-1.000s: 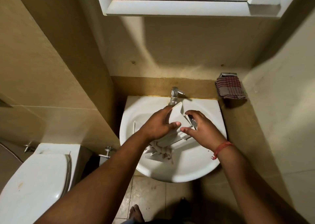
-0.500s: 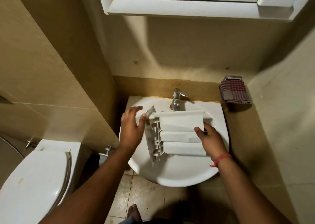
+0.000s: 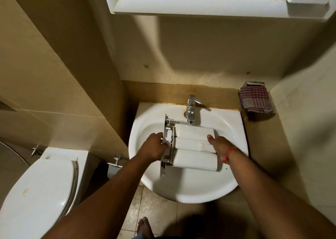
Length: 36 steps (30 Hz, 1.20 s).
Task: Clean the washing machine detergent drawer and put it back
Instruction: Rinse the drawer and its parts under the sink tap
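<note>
The white detergent drawer (image 3: 194, 147) lies upside down across the white sink (image 3: 190, 187), its rounded compartment undersides facing up and its front panel at the left. My left hand (image 3: 154, 148) grips the front panel from the left, fingers curled round its edge. My right hand (image 3: 219, 145) holds the drawer's right end, thumb on top, a red thread on the wrist. The chrome tap (image 3: 190, 109) stands just behind the drawer; no water stream shows.
A checked cloth (image 3: 256, 99) hangs on a holder on the ledge at the right. A toilet (image 3: 34, 197) stands at the lower left. A white cabinet (image 3: 200, 2) hangs overhead. My bare foot (image 3: 143, 226) is on the tiled floor below the sink.
The drawer went from upright in the basin to lying flat and upside down. My left hand moved from open beside it to gripping the front panel; the view dropped closer.
</note>
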Motion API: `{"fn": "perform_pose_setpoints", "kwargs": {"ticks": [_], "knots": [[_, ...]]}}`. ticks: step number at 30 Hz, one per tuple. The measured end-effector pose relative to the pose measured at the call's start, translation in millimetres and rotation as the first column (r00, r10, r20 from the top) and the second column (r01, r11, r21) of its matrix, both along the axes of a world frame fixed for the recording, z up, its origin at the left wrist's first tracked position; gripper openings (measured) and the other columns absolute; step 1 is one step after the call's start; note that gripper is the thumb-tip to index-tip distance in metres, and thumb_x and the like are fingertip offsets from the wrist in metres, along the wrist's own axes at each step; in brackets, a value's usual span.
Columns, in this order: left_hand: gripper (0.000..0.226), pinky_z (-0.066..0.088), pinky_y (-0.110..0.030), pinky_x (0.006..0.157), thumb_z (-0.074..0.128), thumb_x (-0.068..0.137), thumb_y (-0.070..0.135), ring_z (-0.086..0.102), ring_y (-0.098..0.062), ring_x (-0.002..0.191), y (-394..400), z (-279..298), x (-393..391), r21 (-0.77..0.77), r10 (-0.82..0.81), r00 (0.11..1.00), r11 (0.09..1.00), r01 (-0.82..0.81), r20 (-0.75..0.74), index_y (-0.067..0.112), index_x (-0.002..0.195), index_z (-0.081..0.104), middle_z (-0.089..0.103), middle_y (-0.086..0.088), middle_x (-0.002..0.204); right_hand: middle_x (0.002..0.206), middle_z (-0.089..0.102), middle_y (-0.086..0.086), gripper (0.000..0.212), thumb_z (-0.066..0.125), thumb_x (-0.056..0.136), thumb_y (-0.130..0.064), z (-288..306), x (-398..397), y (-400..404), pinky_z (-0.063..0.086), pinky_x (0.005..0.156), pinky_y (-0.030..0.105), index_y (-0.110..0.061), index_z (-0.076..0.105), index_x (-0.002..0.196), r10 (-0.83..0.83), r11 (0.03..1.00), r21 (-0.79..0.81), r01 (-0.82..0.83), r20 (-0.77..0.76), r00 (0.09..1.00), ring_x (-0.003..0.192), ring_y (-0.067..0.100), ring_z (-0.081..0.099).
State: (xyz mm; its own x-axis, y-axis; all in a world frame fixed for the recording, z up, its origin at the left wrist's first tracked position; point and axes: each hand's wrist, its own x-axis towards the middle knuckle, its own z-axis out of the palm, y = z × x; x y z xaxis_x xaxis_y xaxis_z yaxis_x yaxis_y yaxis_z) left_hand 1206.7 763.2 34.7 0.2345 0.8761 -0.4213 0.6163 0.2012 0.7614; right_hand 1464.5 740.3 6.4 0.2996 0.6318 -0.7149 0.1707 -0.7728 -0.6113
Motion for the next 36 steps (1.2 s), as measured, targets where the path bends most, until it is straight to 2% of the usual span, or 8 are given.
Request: {"fn": "perform_pose_setpoints", "kwargs": {"ticks": [12, 15, 19, 22, 24, 28, 33, 36], "knots": [[0.022, 0.054, -0.031, 0.046, 0.051, 0.094, 0.023, 0.064, -0.03, 0.078, 6.2, 6.8, -3.4, -0.057, 0.041, 0.997, 0.997, -0.045, -0.067, 0.002, 0.093, 0.056, 0.063, -0.015, 0.092, 0.123, 0.063, 0.009, 0.045, 0.045, 0.093, -0.056, -19.0, 13.1, 3.1, 0.058, 0.079, 0.053, -0.031, 0.048, 0.13, 0.133, 0.99, -0.05, -0.135, -0.044, 0.99, 0.103, 0.034, 0.066], [0.017, 0.061, -0.043, 0.056, 0.048, 0.094, 0.021, 0.068, -0.031, 0.081, 9.0, 3.3, 3.4, -0.1, 0.055, 0.997, 0.993, -0.06, -0.044, 0.006, 0.094, 0.056, 0.063, -0.013, 0.097, 0.144, 0.049, 0.006, 0.064, 0.047, 0.094, -0.052, -18.2, 2.0, 11.2, 0.047, 0.096, 0.038, -0.021, 0.036, 0.148, 0.198, 0.98, -0.034, -0.195, 0.122, 0.973, 0.127, 0.032, 0.051], [0.015, 0.06, -0.048, 0.061, 0.044, 0.091, 0.023, 0.07, -0.032, 0.078, 12.8, -1.9, 13.3, -0.102, 0.036, 0.997, 0.994, -0.042, -0.062, 0.013, 0.09, 0.056, 0.065, -0.012, 0.097, 0.131, 0.055, 0.019, 0.033, 0.053, 0.094, -0.016, -6.5, -23.5, 21.6, 0.038, 0.102, 0.036, -0.004, 0.059, 0.125, 0.078, 0.931, 0.24, -0.275, 0.605, 0.792, 0.123, 0.037, 0.049], [0.019, 0.058, -0.041, 0.075, 0.041, 0.092, 0.022, 0.066, -0.029, 0.086, 14.0, -2.8, 23.1, -0.054, -0.004, 0.989, 0.999, -0.005, -0.15, 0.012, 0.094, 0.057, 0.066, -0.012, 0.101, 0.111, 0.063, 0.012, 0.024, 0.045, 0.093, 0.0, 0.3, -45.3, 40.3, 0.045, 0.089, 0.035, -0.011, 0.065, 0.1, -0.105, 0.921, 0.386, 0.05, 0.123, 0.987, 0.107, 0.031, 0.061], [0.022, 0.05, -0.034, 0.079, 0.039, 0.095, 0.02, 0.062, -0.03, 0.097, 14.1, -4.6, 29.1, -0.018, -0.03, 0.977, 0.999, 0.026, -0.213, 0.008, 0.1, 0.057, 0.066, -0.013, 0.107, 0.109, 0.058, 0.014, 0.024, 0.042, 0.094, 0.007, -0.9, -54.0, 56.4, 0.052, 0.086, 0.037, -0.009, 0.059, 0.096, -0.278, 0.9, 0.198, 0.387, -0.423, 0.862, 0.092, 0.025, 0.064], [0.022, 0.041, -0.03, 0.074, 0.037, 0.098, 0.019, 0.06, -0.029, 0.099, 16.4, -11.4, 31.5, 0.022, -0.031, 0.963, 0.999, 0.039, -0.268, 0.006, 0.101, 0.055, 0.065, -0.014, 0.109, 0.101, 0.058, 0.009, 0.025, 0.038, 0.099, 0.012, -6.2, -68.5, 67.7, 0.045, 0.104, 0.027, 0.001, 0.051, 0.117, -0.239, 0.911, 0.086, 0.403, -0.685, 0.688, 0.1, 0.019, 0.057], [0.02, 0.044, -0.034, 0.078, 0.037, 0.098, 0.017, 0.06, -0.031, 0.097, 16.2, -16.7, 34.4, 0.054, -0.08, 0.946, 0.993, 0.102, -0.313, 0.006, 0.099, 0.054, 0.065, -0.015, 0.107, 0.105, 0.061, 0.005, 0.015, 0.055, 0.096, 0.001, -22.4, -41.5, 60.1, 0.052, 0.078, 0.023, -0.001, 0.06, 0.111, 0.185, 0.96, 0.254, -0.118, -0.257, 0.948, 0.093, 0.015, 0.06], [0.014, 0.039, -0.031, 0.075, 0.039, 0.097, 0.015, 0.059, -0.031, 0.099, 12.9, -16.6, 41.0, 0.083, -0.058, 0.949, 0.993, 0.088, -0.309, 0.009, 0.094, 0.05, 0.063, -0.013, 0.107, 0.082, 0.06, 0.006, 0.013, 0.057, 0.09, -0.001, -19.4, -19.1, 57.8, 0.042, 0.061, 0.027, -0.009, 0.067, 0.094, 0.343, 0.923, 0.149, -0.355, 0.103, 0.934, 0.072, 0.019, 0.054]]}}
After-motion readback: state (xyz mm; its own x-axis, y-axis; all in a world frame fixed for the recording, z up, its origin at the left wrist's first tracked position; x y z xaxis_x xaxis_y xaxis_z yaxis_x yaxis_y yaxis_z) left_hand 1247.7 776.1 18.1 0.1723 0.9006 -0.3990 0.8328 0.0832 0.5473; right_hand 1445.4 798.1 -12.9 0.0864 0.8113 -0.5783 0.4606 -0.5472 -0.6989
